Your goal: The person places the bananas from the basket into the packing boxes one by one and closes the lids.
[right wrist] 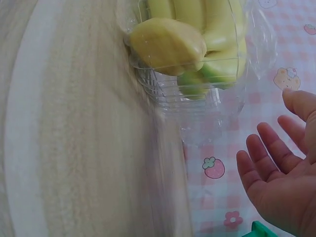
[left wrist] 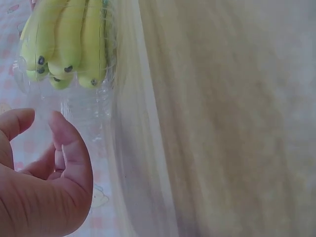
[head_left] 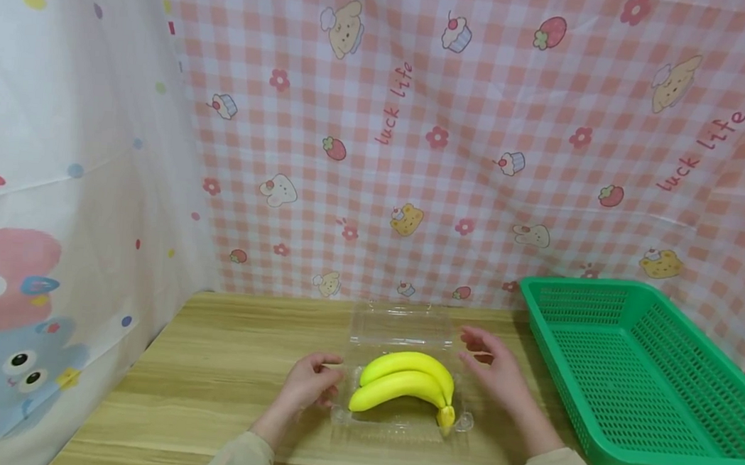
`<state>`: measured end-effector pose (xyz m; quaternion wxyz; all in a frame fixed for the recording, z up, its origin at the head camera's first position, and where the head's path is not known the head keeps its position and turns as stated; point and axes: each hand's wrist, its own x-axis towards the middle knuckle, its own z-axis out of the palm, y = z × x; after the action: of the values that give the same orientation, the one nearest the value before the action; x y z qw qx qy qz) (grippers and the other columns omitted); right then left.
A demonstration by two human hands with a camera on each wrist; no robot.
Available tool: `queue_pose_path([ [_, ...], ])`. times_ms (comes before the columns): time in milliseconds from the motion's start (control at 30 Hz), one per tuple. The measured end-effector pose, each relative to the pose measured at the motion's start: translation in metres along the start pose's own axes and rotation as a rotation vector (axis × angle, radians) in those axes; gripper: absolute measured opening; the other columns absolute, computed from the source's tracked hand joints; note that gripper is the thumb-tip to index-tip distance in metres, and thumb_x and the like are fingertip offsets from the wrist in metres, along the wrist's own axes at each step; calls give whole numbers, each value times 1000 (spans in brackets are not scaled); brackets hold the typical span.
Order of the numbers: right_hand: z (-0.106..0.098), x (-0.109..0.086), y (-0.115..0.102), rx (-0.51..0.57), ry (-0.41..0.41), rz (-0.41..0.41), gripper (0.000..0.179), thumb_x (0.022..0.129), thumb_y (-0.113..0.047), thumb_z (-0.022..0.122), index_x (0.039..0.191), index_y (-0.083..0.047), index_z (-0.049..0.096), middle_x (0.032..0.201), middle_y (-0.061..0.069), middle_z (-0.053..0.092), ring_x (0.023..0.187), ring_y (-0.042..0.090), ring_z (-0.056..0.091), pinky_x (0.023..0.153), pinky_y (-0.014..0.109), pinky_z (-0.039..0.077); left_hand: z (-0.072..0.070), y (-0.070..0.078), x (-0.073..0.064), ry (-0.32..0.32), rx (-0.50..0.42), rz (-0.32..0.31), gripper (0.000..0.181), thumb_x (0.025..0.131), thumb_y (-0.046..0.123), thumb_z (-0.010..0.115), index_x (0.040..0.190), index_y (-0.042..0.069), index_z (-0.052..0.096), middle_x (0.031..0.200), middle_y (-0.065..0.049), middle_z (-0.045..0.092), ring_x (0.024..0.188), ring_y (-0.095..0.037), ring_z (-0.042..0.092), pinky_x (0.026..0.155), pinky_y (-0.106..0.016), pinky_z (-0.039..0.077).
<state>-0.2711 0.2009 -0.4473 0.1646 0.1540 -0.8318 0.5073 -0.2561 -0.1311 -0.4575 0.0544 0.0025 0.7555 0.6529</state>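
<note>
Left hand (head_left: 308, 384) hovers left, right hand (head_left: 500, 370) right, of bananas (head_left: 401, 386) in a clear container (head_left: 400, 328), thumbs and fingers apart

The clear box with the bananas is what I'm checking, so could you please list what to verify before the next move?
1. Bananas inside the clear box: ok.
2. Lid open, behind the bananas: ok.
3. Left grip holding nothing: ok.
4. Right grip holding nothing: ok.
5. Left grip clear of the box: cannot tell.
6. Green basket apart from the box: ok.
</note>
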Motion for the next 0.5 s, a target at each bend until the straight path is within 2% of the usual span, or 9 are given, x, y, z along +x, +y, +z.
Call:
queue_pose_path([
  [133, -2, 1, 2, -2, 10, 65, 41, 94, -5, 67, 131, 6, 56, 120, 23, 64, 106, 36, 61, 90, 39, 53, 0, 0, 5, 34, -8, 12, 41, 93, 12, 66, 125, -11, 56, 82, -8, 56, 59, -14, 57, 49, -25, 50],
  [300, -6, 2, 3, 12, 9, 130, 43, 96, -8, 64, 135, 6, 53, 122, 24, 62, 109, 36, 59, 94, 42, 51, 0, 4, 14, 71, -14, -1, 40, 93, 13, 66, 124, -10, 57, 89, -9, 57, 65, -17, 59, 54, -27, 53],
  [500, -10, 3, 6, 49, 14, 217, 44, 97, -9, 63, 137, 5, 51, 124, 23, 62, 110, 35, 57, 87, 26, 50, 1, 10, 24, 78, 2, -11, 45, 93, 16, 66, 128, -10, 55, 95, -12, 58, 73, -21, 61, 60, -31, 56],
])
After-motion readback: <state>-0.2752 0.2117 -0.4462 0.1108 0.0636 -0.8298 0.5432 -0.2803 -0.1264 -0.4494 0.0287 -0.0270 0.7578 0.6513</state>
